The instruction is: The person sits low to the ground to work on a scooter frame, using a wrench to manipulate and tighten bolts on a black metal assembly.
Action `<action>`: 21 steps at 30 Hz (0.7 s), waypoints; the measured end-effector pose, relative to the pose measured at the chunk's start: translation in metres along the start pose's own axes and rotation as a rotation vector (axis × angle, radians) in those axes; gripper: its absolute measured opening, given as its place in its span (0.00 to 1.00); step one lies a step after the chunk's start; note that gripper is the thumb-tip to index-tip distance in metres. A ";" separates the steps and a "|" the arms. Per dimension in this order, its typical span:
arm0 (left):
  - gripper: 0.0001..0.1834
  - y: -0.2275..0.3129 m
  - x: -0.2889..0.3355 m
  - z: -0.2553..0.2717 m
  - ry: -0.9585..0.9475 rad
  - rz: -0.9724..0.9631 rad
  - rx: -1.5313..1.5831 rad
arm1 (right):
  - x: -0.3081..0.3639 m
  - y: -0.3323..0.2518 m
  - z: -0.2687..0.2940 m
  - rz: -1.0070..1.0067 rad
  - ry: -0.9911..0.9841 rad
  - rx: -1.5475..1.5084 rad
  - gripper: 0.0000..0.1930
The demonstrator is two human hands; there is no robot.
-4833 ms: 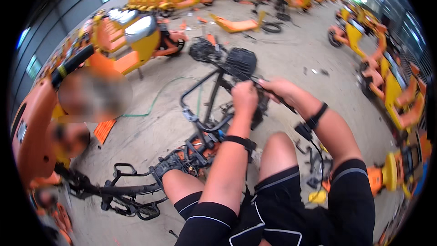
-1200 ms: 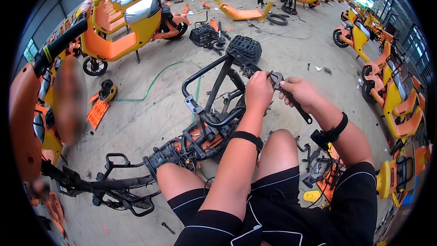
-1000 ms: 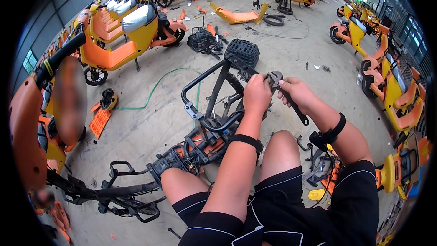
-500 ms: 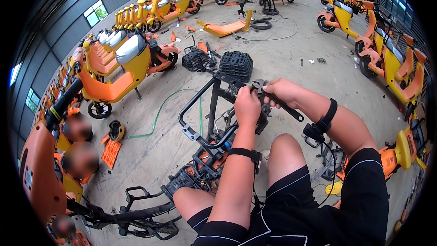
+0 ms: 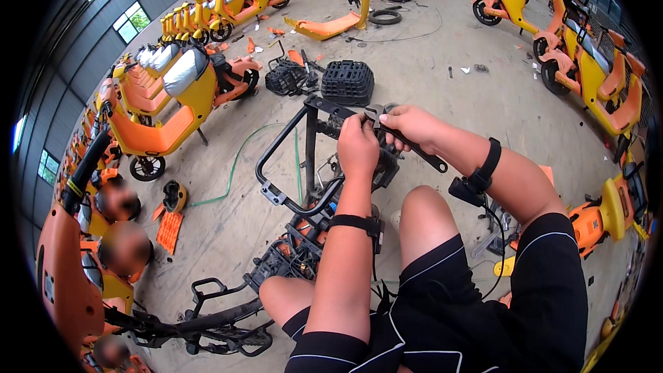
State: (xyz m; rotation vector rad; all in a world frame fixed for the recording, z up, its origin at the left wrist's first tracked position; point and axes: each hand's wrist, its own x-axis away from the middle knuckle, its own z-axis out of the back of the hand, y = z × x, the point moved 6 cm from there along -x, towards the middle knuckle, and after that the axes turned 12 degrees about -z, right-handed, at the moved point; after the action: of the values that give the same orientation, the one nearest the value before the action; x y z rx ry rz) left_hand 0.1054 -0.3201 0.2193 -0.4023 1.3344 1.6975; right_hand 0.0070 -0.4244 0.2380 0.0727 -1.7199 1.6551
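An adjustable wrench (image 5: 423, 153) slants across the rear of a stripped black scooter frame (image 5: 312, 159), its jaw end up by the frame's end and its handle pointing down to the right. My right hand (image 5: 412, 128) is closed round the wrench just below its head. Beside the jaw, my left hand (image 5: 357, 148) has its fingers bent and pinched together; its fingertips meet the wrench head, and what lies between them is hidden. The part at the jaws is covered by both hands. Orange pieces and loose wiring (image 5: 293, 245) show lower on the frame, near my left knee.
Black plastic baskets (image 5: 347, 83) lie beyond the frame. An orange and yellow panel (image 5: 330, 27) and a tyre (image 5: 385, 17) are farther back. Yellow scooters (image 5: 181, 107) stand in rows left and right. A green strap (image 5: 238, 166) and a helmet (image 5: 175, 195) lie on the floor.
The whole view has shifted, so the frame and my hands appear slightly farther left and higher. Both hands keep their places at the wrench, which lies at much the same slant.
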 end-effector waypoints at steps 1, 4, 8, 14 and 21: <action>0.07 -0.001 0.001 0.001 -0.003 0.001 -0.007 | -0.001 0.001 0.000 -0.006 -0.001 0.001 0.14; 0.07 -0.001 -0.001 0.002 -0.005 -0.010 -0.009 | -0.004 0.002 0.002 -0.019 0.001 0.015 0.13; 0.08 0.001 -0.001 0.003 0.009 -0.026 0.009 | -0.010 0.003 0.006 -0.039 -0.033 0.033 0.12; 0.09 -0.005 -0.001 0.002 0.030 0.002 0.008 | -0.011 0.000 0.003 -0.031 -0.052 0.052 0.13; 0.10 -0.013 0.000 0.003 0.003 0.043 0.000 | -0.008 -0.004 -0.008 -0.030 -0.024 -0.063 0.14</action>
State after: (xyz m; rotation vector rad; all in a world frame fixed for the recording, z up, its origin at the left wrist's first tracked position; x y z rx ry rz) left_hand 0.1170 -0.3178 0.2123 -0.3785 1.3541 1.7333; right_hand 0.0191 -0.4214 0.2363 0.0883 -1.7789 1.5835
